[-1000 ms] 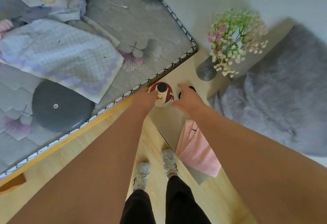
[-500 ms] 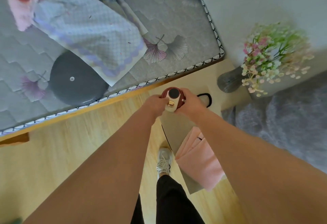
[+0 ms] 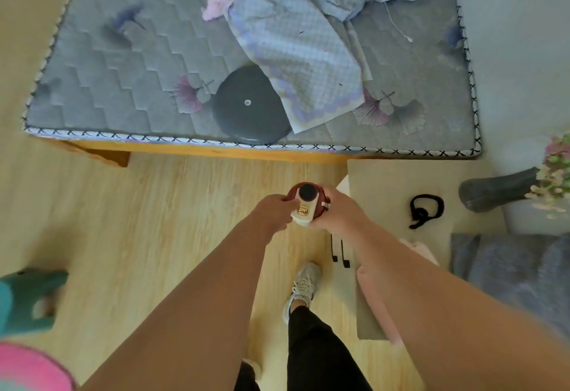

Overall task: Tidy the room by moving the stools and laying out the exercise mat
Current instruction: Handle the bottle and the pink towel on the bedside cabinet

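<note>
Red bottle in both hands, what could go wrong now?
The red bottle is gripped by the left hand and right hand above the wooden floor; a slip could drop it near the shoe. The dark round disc lies right at the mattress edge and might slide off if bumped.

**Occluded and Cropped Items**

The bottle (image 3: 306,193) shows its cap end only; the left hand (image 3: 273,213) and right hand (image 3: 336,211), wrapped round it, cover its body. The gold emblem (image 3: 303,211) on the cap is too small to read. The teal stool (image 3: 27,301) is cut by the left edge. A pink object (image 3: 30,369) in the bottom-left corner is blurred and cropped. The flowers (image 3: 555,174) run off the right edge.
</note>
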